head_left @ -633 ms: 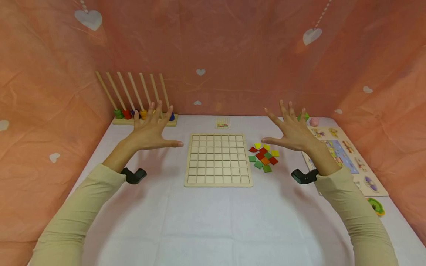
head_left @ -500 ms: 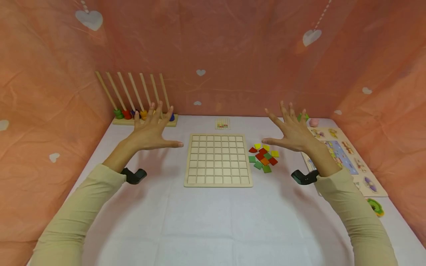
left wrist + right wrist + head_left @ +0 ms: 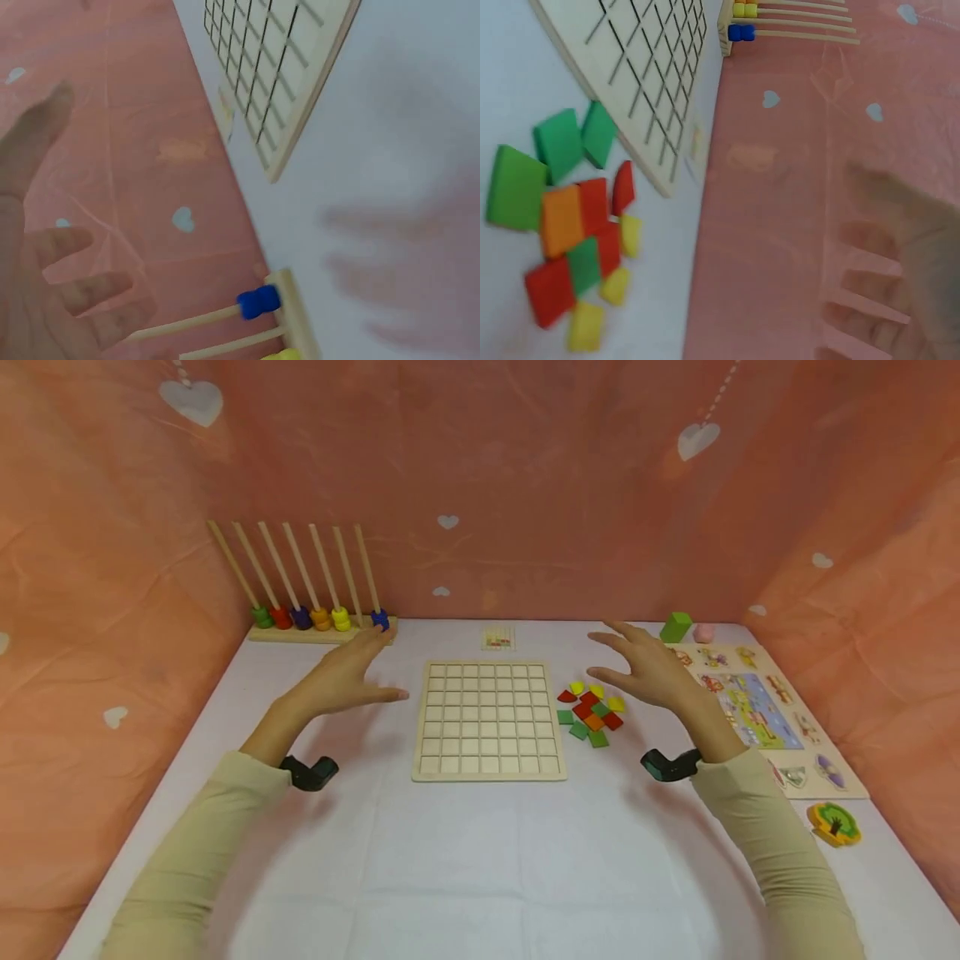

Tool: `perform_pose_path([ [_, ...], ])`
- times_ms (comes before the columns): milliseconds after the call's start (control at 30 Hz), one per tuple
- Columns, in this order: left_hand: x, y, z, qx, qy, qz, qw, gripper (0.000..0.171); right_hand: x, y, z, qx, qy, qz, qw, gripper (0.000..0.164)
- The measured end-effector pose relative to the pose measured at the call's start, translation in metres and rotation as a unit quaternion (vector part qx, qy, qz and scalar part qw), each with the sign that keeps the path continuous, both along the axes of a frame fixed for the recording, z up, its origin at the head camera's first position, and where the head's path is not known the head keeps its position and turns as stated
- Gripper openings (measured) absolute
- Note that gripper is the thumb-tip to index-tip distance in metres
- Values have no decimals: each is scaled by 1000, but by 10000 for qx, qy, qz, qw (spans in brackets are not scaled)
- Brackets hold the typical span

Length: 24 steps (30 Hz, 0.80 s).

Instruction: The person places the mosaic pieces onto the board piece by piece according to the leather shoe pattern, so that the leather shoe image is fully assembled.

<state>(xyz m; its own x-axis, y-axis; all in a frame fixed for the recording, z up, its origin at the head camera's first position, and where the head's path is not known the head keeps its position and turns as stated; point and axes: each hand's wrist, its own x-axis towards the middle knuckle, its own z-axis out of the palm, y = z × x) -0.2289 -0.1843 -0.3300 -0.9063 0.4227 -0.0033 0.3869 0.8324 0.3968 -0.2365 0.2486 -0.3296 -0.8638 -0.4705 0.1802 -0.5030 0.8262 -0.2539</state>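
Wooden grid board (image 3: 489, 721), seen lying flat in the middle of the white surface (image 3: 450, 856). Just beside its right edge, saw colored tiles (image 3: 593, 722) in a loose bunch, red, orange, green and yellow, some touching. Saw left hand (image 3: 343, 679) up in the air, left of the board, fingers loose and thumb sticking out toward it. Saw right hand (image 3: 651, 672) up too, near the tiles, fingers loose and apart. At the back left, saw a bead rack (image 3: 300, 637) with tall sticks. Behind the board, spotted a little card (image 3: 498, 639). Over on the right, found a picture puzzle (image 3: 759, 712), with a green block (image 3: 676, 627) and a pink thing (image 3: 703, 634) behind and a tree toy (image 3: 835, 823) in front.
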Motion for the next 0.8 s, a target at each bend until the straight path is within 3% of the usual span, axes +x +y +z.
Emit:
perform_pose_path([
  [200, 0, 3, -32, 666, -359, -518, 9958, 75, -6, 0, -33, -565, -355, 36, 9978, 35],
  [300, 0, 6, -47, 923, -541, -633, 9922, 72, -9, -2, -50, -823, -547, -212, 9949, 32],
  [433, -1, 9, -64, 1151, -470, -809, 9889, 75, -15, -5, -68, -980, -717, -647, 9905, 31],
  [633, -3, 12, -80, 1297, -257, -1020, 9860, 76, -21, -10, -81, -1053, -654, -957, 9877, 30],
  [800, -2, 15, -86, 1080, -428, -869, 9894, 76, -25, -15, -88, -1098, -775, -1084, 9850, 30],
])
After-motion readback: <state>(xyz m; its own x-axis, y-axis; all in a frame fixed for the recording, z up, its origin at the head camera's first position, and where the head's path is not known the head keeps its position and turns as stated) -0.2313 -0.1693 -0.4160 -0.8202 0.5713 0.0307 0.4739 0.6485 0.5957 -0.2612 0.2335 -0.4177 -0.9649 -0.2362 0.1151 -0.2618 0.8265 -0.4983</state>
